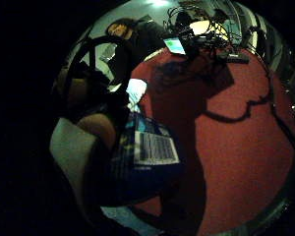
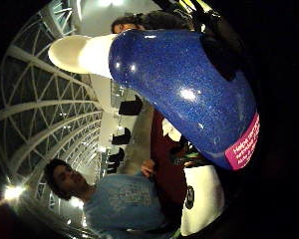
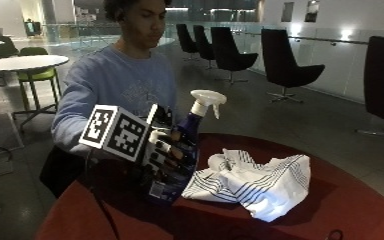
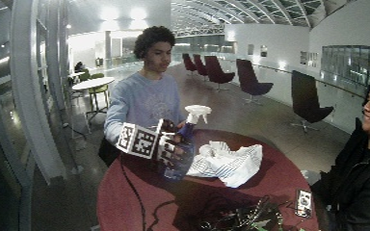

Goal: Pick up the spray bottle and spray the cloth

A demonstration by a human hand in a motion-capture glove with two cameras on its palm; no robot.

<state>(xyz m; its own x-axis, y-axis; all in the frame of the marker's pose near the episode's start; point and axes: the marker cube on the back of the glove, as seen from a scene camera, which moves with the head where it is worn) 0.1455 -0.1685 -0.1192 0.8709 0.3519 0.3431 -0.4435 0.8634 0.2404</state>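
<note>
A blue spray bottle (image 3: 184, 150) with a white trigger head (image 3: 207, 100) is upright over the round red table (image 3: 325, 210), its nozzle toward the cloth. My gloved right hand (image 3: 167, 155) grips the bottle's body, fingers curled round it. Just beyond the bottle on the table, a white cloth with dark stripes (image 3: 255, 180) lies crumpled. In the thumb side palm view the blue bottle (image 2: 189, 89) fills much of the picture, its white head (image 2: 77, 52) at one end. The little finger side palm view shows the bottle's barcode label (image 1: 155, 147) close to the palm above the red table (image 1: 236, 147).
A tangle of cables and small devices (image 4: 236, 216) lies at the table's near edge, with a phone (image 4: 303, 202) beside it. A second person (image 4: 364, 168) sits across the table. Black chairs (image 3: 278, 65) stand behind.
</note>
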